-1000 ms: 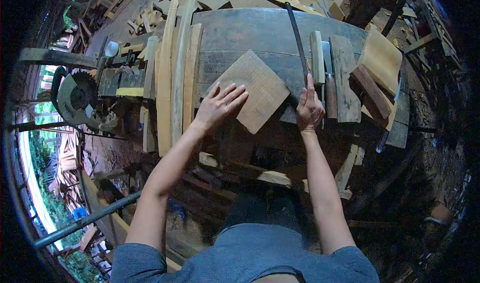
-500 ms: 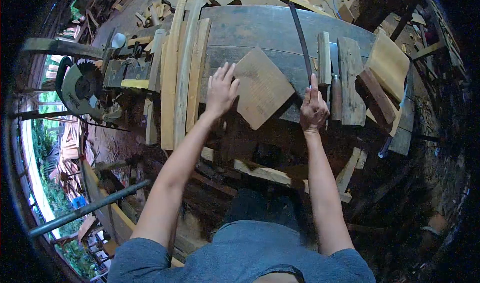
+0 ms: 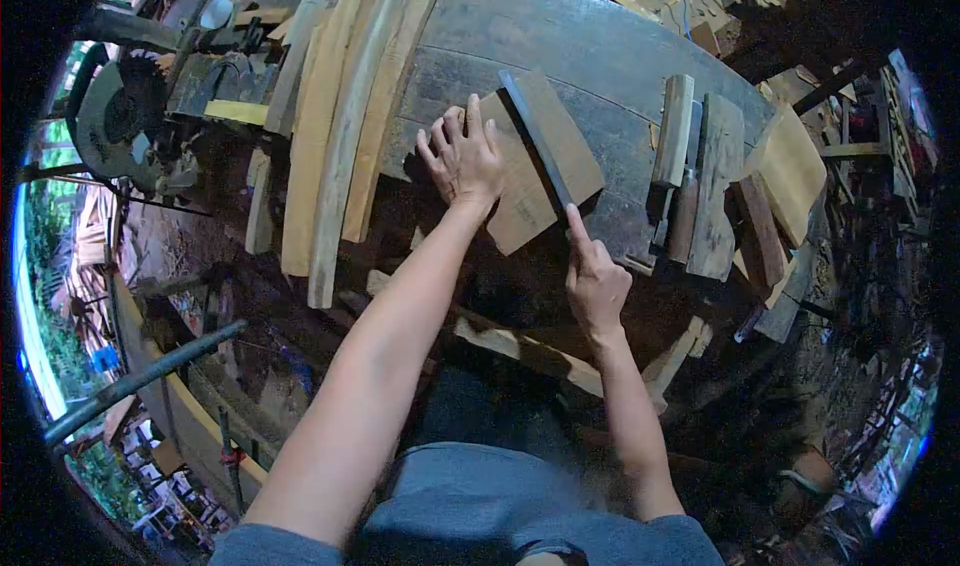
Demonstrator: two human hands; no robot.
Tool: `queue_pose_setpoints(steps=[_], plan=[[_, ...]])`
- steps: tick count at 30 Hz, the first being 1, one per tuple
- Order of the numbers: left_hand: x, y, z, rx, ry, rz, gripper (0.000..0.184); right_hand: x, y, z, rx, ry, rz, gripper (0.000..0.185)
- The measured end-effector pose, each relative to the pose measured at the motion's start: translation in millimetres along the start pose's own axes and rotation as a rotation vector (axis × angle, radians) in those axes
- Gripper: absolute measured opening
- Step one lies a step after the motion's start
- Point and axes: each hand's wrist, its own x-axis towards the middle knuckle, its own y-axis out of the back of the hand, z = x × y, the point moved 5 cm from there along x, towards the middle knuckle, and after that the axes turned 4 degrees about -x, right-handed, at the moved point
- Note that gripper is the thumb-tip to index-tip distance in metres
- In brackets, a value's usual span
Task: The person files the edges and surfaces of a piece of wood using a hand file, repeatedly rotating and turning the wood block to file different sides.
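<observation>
A flat brown square piece [image 3: 520, 215], which looks like cardboard, lies on the dark workbench near its front edge. My left hand [image 3: 465, 161] rests on its left side, palm down with fingers spread. In my right hand [image 3: 597, 278] is the near end of a long, narrow, flat metal bar [image 3: 535, 131], the index finger stretched along it. The bar lies slantwise over the brown piece, its far tip at the piece's upper edge. My right fist hides the end it grips, so I cannot tell whether there is a handle.
Several long wooden strips [image 3: 345, 131] lie left of the brown piece. To the right are a wooden block [image 3: 674, 131], a weathered board [image 3: 716, 186] and a curved pale wood piece [image 3: 785, 171]. A circular saw [image 3: 120, 116] stands far left. The workbench [image 3: 500, 26] extends behind.
My right hand has brought the metal bar leftward from the bench onto the brown piece. My left hand has shifted further onto that piece. The whole view has turned slightly.
</observation>
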Motion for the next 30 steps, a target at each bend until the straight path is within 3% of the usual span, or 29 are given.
queue_pose_setpoints(steps=[7,12,20,27,30], plan=[[1,2,1,-0.029,-0.025,0.035,0.045,58,5,-3,-0.236,-0.002,-0.039,0.07],[0,2,0,-0.017,-0.013,0.034,0.045,-4,15,-25,-0.098,0.066,-0.087,0.075],[-1,2,-2,-0.058,0.009,0.047,0.042,55,3,-19,-0.229,-0.019,-0.101,0.074],[0,5,-2,-0.063,0.045,0.024,0.042,-11,12,-21,-0.197,0.065,-0.18,0.076],[0,3,-2,-0.067,0.027,0.025,0.042,49,3,-15,-0.255,0.026,-0.085,0.07]])
